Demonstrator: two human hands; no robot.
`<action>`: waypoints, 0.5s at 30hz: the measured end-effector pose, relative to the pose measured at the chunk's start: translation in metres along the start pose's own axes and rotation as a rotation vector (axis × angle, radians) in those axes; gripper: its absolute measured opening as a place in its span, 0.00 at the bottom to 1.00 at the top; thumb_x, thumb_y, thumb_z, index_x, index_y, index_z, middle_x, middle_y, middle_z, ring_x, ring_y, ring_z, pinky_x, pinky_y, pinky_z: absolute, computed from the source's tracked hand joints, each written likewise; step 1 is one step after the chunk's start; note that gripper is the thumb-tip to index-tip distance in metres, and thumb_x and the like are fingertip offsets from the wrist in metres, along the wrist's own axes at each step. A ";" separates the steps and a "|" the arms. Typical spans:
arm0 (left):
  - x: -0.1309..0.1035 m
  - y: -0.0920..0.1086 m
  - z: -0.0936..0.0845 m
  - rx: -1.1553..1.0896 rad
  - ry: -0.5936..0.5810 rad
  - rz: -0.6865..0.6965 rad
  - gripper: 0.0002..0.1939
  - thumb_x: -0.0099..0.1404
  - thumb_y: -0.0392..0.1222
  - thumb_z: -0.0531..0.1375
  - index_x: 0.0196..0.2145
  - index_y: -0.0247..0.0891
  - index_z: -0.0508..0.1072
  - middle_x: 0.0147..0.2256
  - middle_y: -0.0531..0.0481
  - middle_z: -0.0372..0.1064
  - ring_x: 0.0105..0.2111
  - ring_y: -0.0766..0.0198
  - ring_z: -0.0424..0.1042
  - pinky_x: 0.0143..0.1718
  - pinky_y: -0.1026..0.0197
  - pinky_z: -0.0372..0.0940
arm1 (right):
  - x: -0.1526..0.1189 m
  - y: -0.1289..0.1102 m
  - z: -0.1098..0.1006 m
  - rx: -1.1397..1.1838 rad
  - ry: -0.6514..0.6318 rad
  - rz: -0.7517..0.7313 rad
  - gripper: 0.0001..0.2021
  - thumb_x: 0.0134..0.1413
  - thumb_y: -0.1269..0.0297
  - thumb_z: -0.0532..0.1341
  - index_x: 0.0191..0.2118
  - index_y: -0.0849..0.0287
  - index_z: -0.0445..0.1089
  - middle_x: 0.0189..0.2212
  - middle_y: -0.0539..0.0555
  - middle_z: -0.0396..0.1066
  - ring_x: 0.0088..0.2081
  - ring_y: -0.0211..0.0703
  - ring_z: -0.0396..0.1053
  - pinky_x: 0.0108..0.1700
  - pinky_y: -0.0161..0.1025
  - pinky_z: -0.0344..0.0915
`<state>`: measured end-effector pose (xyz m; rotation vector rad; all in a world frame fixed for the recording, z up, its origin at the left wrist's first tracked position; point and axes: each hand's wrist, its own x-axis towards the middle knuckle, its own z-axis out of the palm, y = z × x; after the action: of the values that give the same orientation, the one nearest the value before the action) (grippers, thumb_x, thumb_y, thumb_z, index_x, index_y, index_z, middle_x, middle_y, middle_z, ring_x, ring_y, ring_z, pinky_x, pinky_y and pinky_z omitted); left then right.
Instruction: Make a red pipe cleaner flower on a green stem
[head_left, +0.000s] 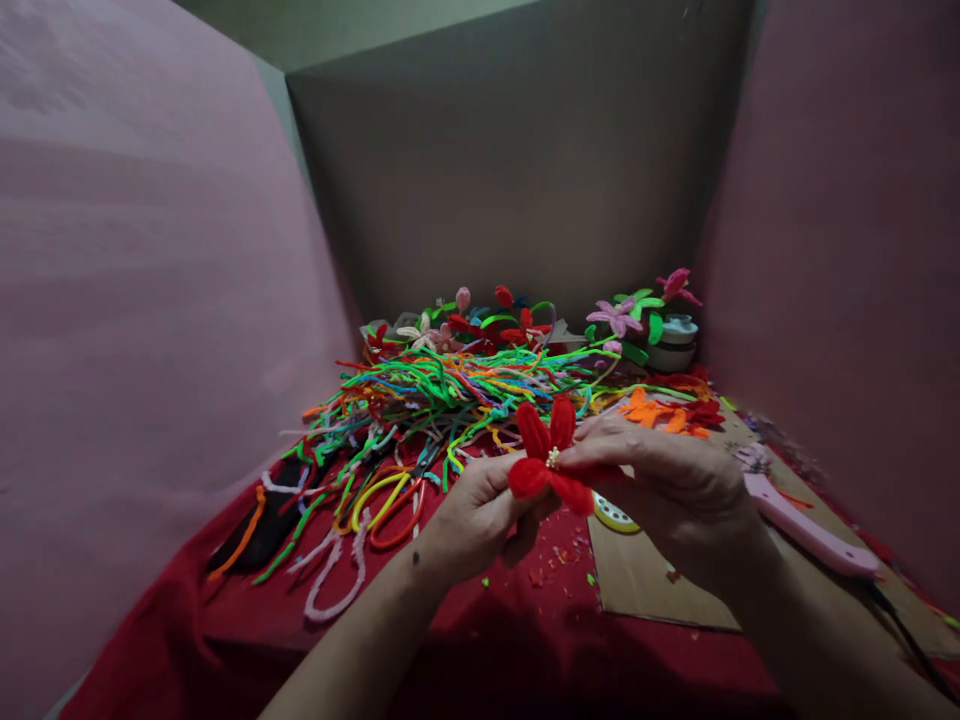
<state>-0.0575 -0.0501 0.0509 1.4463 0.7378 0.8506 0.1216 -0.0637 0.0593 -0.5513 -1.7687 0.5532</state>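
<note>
A red pipe-cleaner flower (536, 437) with rounded petals and a small cluster of pale beads (553, 457) at its centre is held up over the table. My left hand (484, 515) grips it from behind and below, its fingers closed and partly hidden by the petals. From the other side my right hand (664, 480) pinches a petal beside the beads, thumb and fingers closed on the flower. Below my right hand a round disc with holes and a yellow-green rim (615, 513) shows in part.
A heap of coloured pipe cleaners (450, 385) lies behind my hands. Scissors (390, 505) rest at left on the red cloth (480, 640). At right, a pink corded tool (810, 525) lies by cardboard (637, 590) and orange petals (660, 410). Finished flowers (615, 318) stand behind; walls enclose the table.
</note>
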 end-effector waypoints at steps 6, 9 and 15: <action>0.000 -0.011 -0.014 -0.234 -0.227 -0.121 0.20 0.55 0.54 0.60 0.27 0.30 0.72 0.12 0.57 0.54 0.09 0.77 0.49 0.10 0.70 0.43 | 0.002 0.010 0.005 0.238 0.060 0.128 0.07 0.51 0.73 0.62 0.30 0.53 0.74 0.27 0.50 0.73 0.30 0.41 0.71 0.33 0.38 0.69; 0.000 -0.015 -0.018 -0.354 -0.346 -0.236 0.19 0.52 0.53 0.62 0.26 0.30 0.73 0.12 0.58 0.51 0.08 0.77 0.46 0.10 0.70 0.44 | 0.003 0.014 0.007 0.340 0.016 0.140 0.05 0.52 0.70 0.61 0.29 0.54 0.74 0.27 0.50 0.73 0.30 0.40 0.70 0.33 0.38 0.69; 0.002 -0.018 -0.018 -0.464 -0.425 -0.185 0.16 0.52 0.49 0.62 0.27 0.29 0.74 0.11 0.57 0.52 0.08 0.77 0.46 0.10 0.70 0.44 | 0.004 0.015 0.009 0.338 0.006 0.117 0.06 0.53 0.71 0.61 0.30 0.54 0.73 0.27 0.50 0.71 0.30 0.39 0.68 0.33 0.37 0.67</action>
<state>-0.0706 -0.0378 0.0332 1.0690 0.3163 0.5013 0.1128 -0.0505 0.0508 -0.4194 -1.5988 0.9103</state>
